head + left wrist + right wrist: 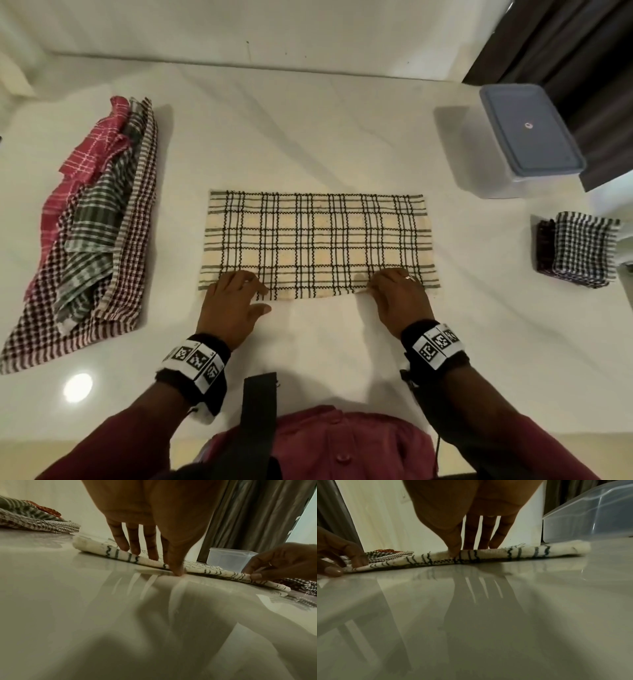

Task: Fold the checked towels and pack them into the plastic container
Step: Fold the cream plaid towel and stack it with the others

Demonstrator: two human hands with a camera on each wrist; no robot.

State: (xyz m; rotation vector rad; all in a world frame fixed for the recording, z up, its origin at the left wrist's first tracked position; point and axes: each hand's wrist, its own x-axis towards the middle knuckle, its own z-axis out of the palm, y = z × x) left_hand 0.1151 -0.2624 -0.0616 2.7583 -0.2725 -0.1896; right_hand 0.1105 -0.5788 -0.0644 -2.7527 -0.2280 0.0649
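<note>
A cream checked towel [317, 245] lies folded flat mid-bench [308, 137]. The left hand [231, 301] and right hand [400, 296] press its near edge, fingers [152, 550] straight, gripping nothing. The lidded container [527, 137] sits far right.

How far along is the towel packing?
Done: a small folded stack sits at right. In hand: left hand and right hand press the cream checked towel flat, folded once. Left: the unfolded pile, and the lidded plastic container.
</note>
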